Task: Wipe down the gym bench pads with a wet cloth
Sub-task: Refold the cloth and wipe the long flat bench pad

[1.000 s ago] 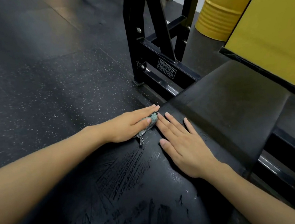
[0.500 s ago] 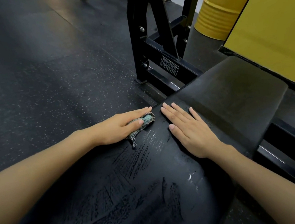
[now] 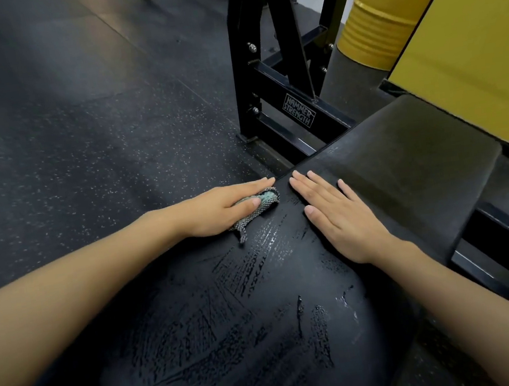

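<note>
The black padded gym-bench desk (image 3: 262, 320), streaked with wet marks, carries a crumpled teal-grey mesh cloth (image 3: 262, 203) pressed under the left hand (image 3: 217, 210). The right hand (image 3: 343, 223) lies flat just beside it.

Two pads: a wet pad (image 3: 231, 324) and, beyond it, a dry pad (image 3: 402, 155). On the wet pad: one left hand (image 3: 216, 208), one right hand (image 3: 343, 220), one cloth (image 3: 263, 199).
</note>
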Motion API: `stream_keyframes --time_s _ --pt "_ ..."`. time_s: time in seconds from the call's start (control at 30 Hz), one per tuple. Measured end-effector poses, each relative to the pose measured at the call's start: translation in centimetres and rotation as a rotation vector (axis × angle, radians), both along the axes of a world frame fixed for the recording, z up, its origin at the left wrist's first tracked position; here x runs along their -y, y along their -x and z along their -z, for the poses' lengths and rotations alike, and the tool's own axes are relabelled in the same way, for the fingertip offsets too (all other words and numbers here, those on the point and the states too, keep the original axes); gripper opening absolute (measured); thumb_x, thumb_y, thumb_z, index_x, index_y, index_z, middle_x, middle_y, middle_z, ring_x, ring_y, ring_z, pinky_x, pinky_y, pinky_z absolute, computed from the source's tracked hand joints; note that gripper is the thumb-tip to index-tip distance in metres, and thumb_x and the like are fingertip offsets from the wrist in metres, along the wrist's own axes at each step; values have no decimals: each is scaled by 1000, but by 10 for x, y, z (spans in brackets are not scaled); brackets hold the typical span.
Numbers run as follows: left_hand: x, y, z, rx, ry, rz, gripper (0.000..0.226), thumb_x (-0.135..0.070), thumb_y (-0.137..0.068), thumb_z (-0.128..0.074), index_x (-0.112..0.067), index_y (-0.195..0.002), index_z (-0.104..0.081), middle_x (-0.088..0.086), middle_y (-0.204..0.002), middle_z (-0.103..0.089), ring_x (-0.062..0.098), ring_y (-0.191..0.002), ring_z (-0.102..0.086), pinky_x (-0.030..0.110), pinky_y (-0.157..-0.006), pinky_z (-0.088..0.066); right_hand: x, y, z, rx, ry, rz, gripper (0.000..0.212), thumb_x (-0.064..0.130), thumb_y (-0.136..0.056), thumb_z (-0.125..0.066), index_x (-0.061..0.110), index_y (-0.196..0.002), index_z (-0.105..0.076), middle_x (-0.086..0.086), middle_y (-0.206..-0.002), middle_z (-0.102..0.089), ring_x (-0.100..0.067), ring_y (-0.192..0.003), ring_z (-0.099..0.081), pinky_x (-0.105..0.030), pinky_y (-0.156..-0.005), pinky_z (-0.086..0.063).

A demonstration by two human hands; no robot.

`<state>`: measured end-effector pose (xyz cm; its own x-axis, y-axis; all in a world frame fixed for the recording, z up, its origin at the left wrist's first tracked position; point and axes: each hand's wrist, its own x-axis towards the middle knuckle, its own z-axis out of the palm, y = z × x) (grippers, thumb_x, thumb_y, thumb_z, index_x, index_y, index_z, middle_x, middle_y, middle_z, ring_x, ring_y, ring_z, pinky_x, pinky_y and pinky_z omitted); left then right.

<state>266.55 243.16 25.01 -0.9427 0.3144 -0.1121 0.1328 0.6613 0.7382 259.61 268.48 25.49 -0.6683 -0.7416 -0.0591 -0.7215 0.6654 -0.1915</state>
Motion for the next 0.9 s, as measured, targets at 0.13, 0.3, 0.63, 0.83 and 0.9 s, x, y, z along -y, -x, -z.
stream_keyframes --time_s 0.13,0.3,0.63,0.83,0.9 --pt "-6 6 0 -9 -12 -26 50 -33 -107 -34 -33 -155 -22 -16 -161 -20 -2 -146 -18 8 -112 -9 0 1 0 2 3 8 60 54 -94 1 43 -153 -4 30 -158 4 12 -143 14 -36 -122 5" --pt "-3 -4 2 -49 -16 -28 50 -29 -107 -37 -27 -155 -25 -13 -162 -20 -2 -146 -17 6 -113 -7 0 1 -1 13 10 13 57 55 -94 1 47 -151 -2 32 -158 4 13 -143 13 -34 -121 6" --pt "24 -57 2 -19 -32 -22 48 -32 -105 -36 -37 -151 -25 -20 -160 -19 -9 -145 -16 5 -115 -6 0 2 -1 2 23 16 59 54 -95 -1 44 -153 -6 31 -158 1 12 -143 10 -35 -122 4" --pt "39 -83 2 11 -32 -28 49 -35 -103 -35 -38 -151 -23 -22 -159 -19 -13 -143 -16 5 -114 -7 0 1 -2 2 19 14 57 56 -94 0 49 -150 -4 33 -157 2 13 -143 10 -35 -122 3" --pt "38 -83 2 8 -18 -21 48 -33 -105 -35 -39 -150 -23 -21 -160 -18 -12 -143 -16 6 -115 -7 0 2 -1 2 20 12 58 55 -94 0 47 -151 -5 34 -156 2 13 -143 10 -36 -122 3"
